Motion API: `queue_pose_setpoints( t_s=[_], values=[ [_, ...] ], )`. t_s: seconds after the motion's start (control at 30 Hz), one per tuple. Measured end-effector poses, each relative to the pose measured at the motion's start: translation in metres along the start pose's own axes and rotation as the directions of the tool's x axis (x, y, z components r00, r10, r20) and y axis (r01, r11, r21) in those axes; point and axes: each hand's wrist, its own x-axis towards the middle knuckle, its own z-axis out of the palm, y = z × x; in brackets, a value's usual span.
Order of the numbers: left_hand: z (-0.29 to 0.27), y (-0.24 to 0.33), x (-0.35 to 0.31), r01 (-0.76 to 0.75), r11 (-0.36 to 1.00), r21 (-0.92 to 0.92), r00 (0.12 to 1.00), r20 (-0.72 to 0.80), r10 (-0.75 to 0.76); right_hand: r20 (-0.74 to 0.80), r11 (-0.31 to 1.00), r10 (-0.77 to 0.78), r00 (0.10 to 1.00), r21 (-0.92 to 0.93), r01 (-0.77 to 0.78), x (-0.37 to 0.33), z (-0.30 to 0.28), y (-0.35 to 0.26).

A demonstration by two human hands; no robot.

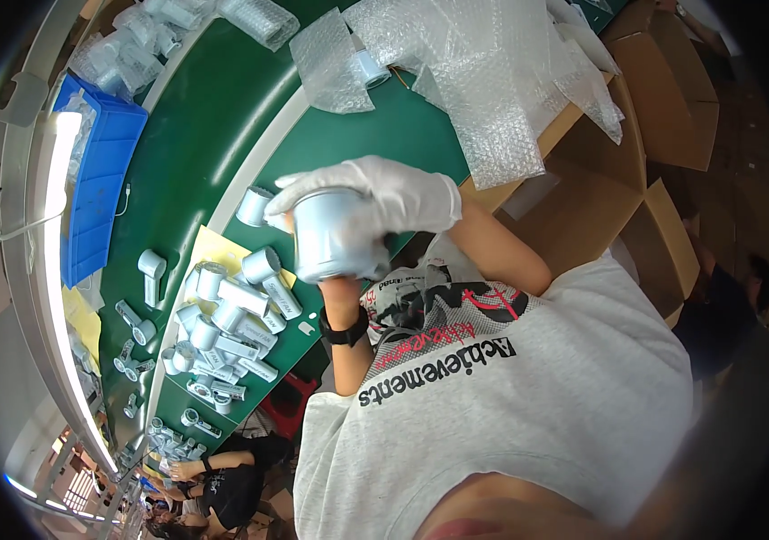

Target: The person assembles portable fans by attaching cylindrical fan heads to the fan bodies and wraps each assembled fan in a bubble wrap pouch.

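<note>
A pale-blue, glossy device with a thick cylindrical body is held up close in front of me. My right hand, in a white glove, curls over its top and side with the fingers closed around it. My left hand comes up from below, a black band on its wrist, and grips the device from underneath; most of its fingers are hidden behind the body. The device's right end is smeared by motion. Just left of it, a similar pale-blue cylinder rests on the green table.
Pale-blue devices with round heads and flat handles lie heaped at left, partly on yellow sheet. Bubble wrap covers the far side. Open cardboard boxes stand at right, a blue bin at far left. Co-workers sit lower left.
</note>
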Motion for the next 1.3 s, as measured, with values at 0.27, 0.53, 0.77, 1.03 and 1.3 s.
queue_pose_setpoints(
  t_s=[0.27, 0.53, 0.77, 1.03, 1.3],
  values=[
    [0.012, 0.027, -0.001, 0.614, 0.283, -0.737, 0.584, 0.182, -0.791, -0.016, 0.965, 0.088, 0.996, -0.245, -0.089, -0.009, 0.004, 0.018],
    [0.005, 0.01, 0.038, 0.555, 0.2, -0.808, 0.568, 0.192, -0.8, 0.075, 0.823, -0.26, 0.963, -0.504, 0.262, -0.052, 0.03, 0.032],
    [0.018, -0.019, 0.072, 0.42, 0.902, 0.098, 0.905, -0.115, -0.409, -0.541, 0.834, -0.112, 0.833, -0.507, -0.217, -0.049, 0.053, 0.049],
    [0.056, -0.06, 0.084, 0.674, 0.211, -0.708, 0.739, 0.646, -0.192, -0.118, 0.498, 0.469, 0.875, 0.854, -0.152, -0.024, 0.02, 0.026],
    [0.025, -0.247, 0.128, 0.044, 0.951, 0.306, 0.764, 0.603, -0.229, -0.287, 0.052, 0.564, 0.774, 0.948, 0.313, 0.009, 0.014, 0.009]
  ],
)
